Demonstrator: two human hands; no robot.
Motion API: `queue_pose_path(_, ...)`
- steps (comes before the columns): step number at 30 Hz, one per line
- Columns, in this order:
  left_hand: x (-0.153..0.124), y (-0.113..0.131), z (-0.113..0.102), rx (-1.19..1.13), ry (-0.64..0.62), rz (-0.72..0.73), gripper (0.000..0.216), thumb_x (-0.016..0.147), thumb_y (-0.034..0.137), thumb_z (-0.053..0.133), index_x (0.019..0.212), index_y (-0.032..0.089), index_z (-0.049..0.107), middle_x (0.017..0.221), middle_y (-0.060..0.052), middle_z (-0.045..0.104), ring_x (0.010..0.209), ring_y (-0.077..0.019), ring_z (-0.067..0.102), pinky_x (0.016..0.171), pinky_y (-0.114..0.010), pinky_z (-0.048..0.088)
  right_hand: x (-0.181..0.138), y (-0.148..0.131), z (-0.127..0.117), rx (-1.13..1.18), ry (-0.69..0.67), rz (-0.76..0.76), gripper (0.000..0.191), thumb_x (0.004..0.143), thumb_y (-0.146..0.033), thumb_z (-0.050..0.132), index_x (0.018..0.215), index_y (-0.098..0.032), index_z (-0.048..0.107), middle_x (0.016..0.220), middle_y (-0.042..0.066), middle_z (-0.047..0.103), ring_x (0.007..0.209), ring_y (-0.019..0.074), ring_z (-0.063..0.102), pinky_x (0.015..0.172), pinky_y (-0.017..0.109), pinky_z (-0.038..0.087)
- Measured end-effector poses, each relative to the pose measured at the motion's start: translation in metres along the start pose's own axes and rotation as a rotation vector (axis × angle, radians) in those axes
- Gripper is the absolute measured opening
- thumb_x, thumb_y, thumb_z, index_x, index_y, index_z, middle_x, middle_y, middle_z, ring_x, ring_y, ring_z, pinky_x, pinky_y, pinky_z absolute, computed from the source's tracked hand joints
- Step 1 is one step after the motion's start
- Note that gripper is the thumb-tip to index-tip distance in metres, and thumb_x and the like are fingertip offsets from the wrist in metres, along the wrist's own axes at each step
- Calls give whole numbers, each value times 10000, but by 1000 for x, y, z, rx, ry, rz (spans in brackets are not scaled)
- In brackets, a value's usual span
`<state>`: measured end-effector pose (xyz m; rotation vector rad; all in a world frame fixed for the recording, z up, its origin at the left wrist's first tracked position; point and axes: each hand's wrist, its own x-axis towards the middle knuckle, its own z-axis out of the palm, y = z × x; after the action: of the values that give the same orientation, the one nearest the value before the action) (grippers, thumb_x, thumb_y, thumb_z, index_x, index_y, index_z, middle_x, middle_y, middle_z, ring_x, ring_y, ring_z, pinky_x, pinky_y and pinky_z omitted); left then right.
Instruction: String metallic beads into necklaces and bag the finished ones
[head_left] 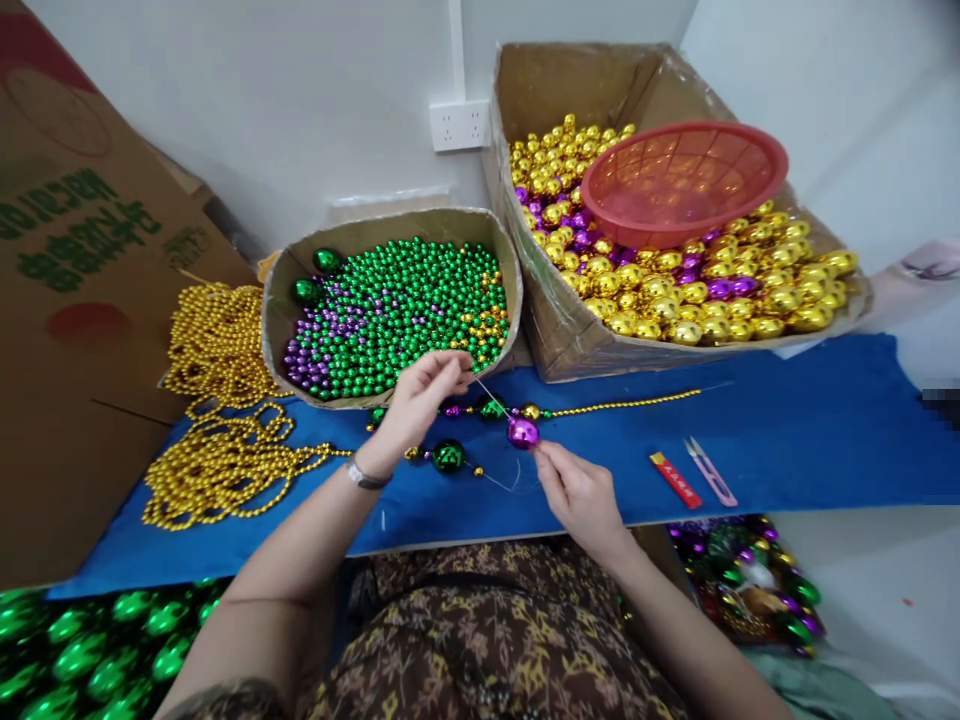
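My left hand (421, 398) pinches a thin needle or thread (491, 395) that slants down to a large purple bead (523, 432). My right hand (576, 492) grips that purple bead from below with its fingertips. Both hands hover over a blue cloth (787, 430). Behind the bead lies a partly strung strand (525, 411) of green, purple and gold beads, trailing right into a thin gold chain (637, 403). A large green bead (448, 455) rests on the cloth below my left hand.
A cardboard box of small green, purple and gold beads (390, 305) stands behind my hands. A bigger box of gold balls (675, 280) holds a red plastic basket (684, 180). Gold bead strands (217, 440) pile at left. A red lighter (675, 479) and thread snips (709, 471) lie at right.
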<state>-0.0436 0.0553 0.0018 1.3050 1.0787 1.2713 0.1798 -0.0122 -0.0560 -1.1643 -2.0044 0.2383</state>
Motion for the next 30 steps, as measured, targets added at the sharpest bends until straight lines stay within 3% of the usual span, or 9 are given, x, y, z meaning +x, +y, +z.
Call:
queue_pose_path(3,43,-2,-26,472,89,137,164,826,292,638,930,180,698,860,-64,693,792,-180,622,774,-297,487,0,3,-2,-18,3,17,216,970,-227,444,1016,-173,648,837,56,734,697,147,693,646,234,500)
queue_pose_path(6,79,-15,-40,858,37,68,107,758,157,648,849,182,699,808,-65,684,827,-227,619,850,-354,450,-1,6,-1,-28,11,16,223,969,-220,441,1022,-173,653,848,60,734,702,149,694,652,235,500)
queue_pose_path(10,104,-35,-42,980,0,-41,127,664,63,654,718,178,669,738,-75,660,935,-284,615,890,-394,426,-1,9,1,-58,17,15,234,972,-233,435,998,-174,660,801,52,730,660,144,682,634,230,492)
queue_pose_path(14,109,-37,-39,923,11,-62,149,635,31,648,676,173,660,698,-76,638,952,-289,613,879,-401,426,-1,10,0,-68,10,30,257,977,-245,418,992,-182,666,775,48,726,652,139,678,633,221,489)
queue_pose_path(17,95,-25,-33,796,4,-70,114,712,127,649,809,166,695,746,-76,655,847,-237,636,780,-353,470,-1,10,-1,-65,2,36,246,976,-239,424,997,-178,662,802,51,732,679,142,686,654,222,496)
queue_pose_path(20,68,-9,-23,271,-69,-164,214,778,273,652,959,170,699,883,-82,688,734,-165,639,644,-282,493,-1,10,0,-60,12,30,229,973,-233,438,1011,-172,655,842,57,739,701,146,691,666,225,497)
queue_pose_path(23,41,1,-12,-172,-138,-281,242,763,285,698,972,163,712,905,-87,704,727,-141,647,613,-244,502,-1,9,1,-58,6,37,235,973,-241,440,1019,-176,660,825,54,736,677,139,684,650,220,491)
queue_pose_path(30,23,2,-1,-337,-191,-335,230,779,243,702,984,141,724,892,-92,704,732,-130,648,597,-212,516,-2,9,0,-87,13,31,244,974,-242,434,1018,-178,665,820,50,739,691,137,692,675,214,499)
